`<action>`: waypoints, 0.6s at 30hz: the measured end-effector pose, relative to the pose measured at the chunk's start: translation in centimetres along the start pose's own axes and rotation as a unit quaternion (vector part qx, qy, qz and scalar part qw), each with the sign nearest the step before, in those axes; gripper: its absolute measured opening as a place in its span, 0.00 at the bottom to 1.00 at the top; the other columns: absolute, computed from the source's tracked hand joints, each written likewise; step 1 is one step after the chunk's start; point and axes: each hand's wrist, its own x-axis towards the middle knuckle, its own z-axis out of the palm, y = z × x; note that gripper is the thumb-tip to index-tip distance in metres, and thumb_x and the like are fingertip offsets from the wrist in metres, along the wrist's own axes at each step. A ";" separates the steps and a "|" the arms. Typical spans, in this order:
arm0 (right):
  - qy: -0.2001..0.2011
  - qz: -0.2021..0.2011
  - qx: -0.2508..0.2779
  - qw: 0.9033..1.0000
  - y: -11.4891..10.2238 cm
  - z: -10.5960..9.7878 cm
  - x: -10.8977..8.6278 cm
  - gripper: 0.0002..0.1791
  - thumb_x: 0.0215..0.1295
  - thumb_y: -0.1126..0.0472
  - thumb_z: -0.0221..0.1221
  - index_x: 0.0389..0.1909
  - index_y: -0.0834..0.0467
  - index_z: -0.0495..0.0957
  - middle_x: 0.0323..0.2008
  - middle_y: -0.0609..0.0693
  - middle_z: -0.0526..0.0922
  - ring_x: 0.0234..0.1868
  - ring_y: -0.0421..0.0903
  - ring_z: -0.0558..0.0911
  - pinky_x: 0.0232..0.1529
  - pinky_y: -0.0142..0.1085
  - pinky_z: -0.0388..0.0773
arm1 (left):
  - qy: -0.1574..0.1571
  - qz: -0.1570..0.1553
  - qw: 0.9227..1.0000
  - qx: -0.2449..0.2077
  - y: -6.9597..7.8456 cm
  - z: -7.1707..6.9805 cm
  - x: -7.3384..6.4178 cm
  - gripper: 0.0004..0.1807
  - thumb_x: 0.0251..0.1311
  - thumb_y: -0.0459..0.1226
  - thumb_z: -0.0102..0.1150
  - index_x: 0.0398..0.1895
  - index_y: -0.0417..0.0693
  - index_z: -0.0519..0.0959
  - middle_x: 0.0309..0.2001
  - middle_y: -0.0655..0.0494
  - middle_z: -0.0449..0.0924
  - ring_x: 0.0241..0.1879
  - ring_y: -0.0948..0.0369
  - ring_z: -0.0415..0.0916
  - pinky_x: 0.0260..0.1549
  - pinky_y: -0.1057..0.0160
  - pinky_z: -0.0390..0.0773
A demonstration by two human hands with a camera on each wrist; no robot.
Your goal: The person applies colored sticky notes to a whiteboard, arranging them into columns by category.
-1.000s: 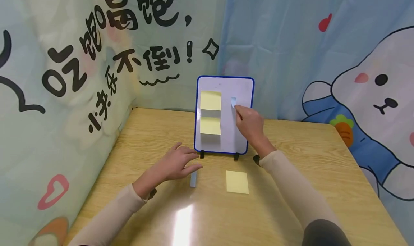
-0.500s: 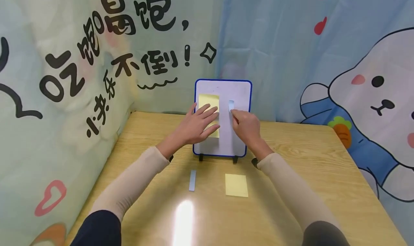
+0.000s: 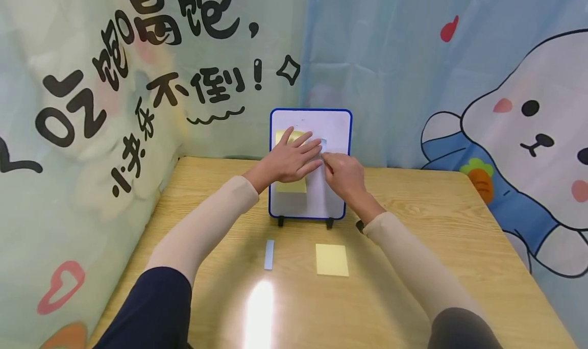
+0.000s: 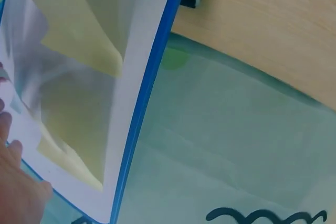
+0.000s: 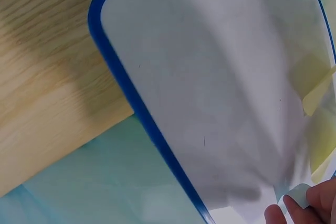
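Observation:
A small whiteboard (image 3: 321, 201) with a blue rim stands upright on the table. Two yellow sticky notes (image 3: 291, 188) hang on its left half, their lower ends curling outward in the left wrist view. On the right half is a pale blue paper strip (image 3: 323, 144). My right hand (image 3: 346, 174) pinches the strip's lower end between thumb and forefinger, and the end bends away from the board in the right wrist view. My left hand (image 3: 290, 159), fingers spread, is over the notes and partly hides them. Its fingertips are close to the strip; whether they touch it I cannot tell.
On the wooden table (image 3: 390, 298) in front of the board lie a second blue strip (image 3: 269, 254) and a flat yellow sticky note (image 3: 332, 260). Black feet (image 3: 329, 224) support the board. A printed curtain (image 3: 367, 83) hangs behind and to the left.
My left hand has risen from above the blue strip on the table to the front of the board, then moved right toward the upright strip. My right hand keeps its pinch there.

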 end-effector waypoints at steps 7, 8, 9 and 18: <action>-0.013 -0.006 0.000 1.000 -0.1 -0.2 0.1 0.11 0.61 0.63 0.54 0.39 0.58 0.83 0.37 0.52 0.86 0.39 0.50 0.84 0.40 0.43 0.79 | -0.041 0.002 0.999 -0.017 -0.1 0.0 1.3 0.35 0.66 0.61 0.11 0.72 0.61 0.49 0.73 0.65 0.46 0.73 0.60 0.36 0.67 0.43 0.29; -0.013 -0.007 0.001 1.000 0.0 -0.3 0.1 0.11 0.61 0.63 0.54 0.39 0.58 0.83 0.37 0.52 0.86 0.40 0.50 0.84 0.41 0.43 0.79 | -0.038 0.002 0.999 -0.019 0.0 0.1 1.4 0.35 0.66 0.60 0.12 0.72 0.61 0.49 0.73 0.64 0.46 0.73 0.60 0.36 0.67 0.43 0.29; -0.014 -0.009 0.001 1.000 0.0 -0.3 0.0 0.10 0.61 0.63 0.55 0.39 0.58 0.83 0.38 0.52 0.86 0.40 0.50 0.84 0.42 0.43 0.79 | -0.035 0.004 0.999 -0.018 0.0 0.1 1.6 0.35 0.66 0.60 0.12 0.72 0.60 0.50 0.73 0.64 0.47 0.73 0.60 0.36 0.67 0.43 0.29; -0.025 -0.007 -0.007 1.000 0.0 -0.9 0.1 0.10 0.61 0.62 0.55 0.39 0.59 0.83 0.39 0.53 0.86 0.42 0.50 0.83 0.45 0.43 0.78 | -0.025 0.013 1.000 -0.006 0.2 -0.5 2.1 0.35 0.67 0.60 0.14 0.71 0.56 0.53 0.72 0.61 0.50 0.73 0.59 0.39 0.69 0.47 0.31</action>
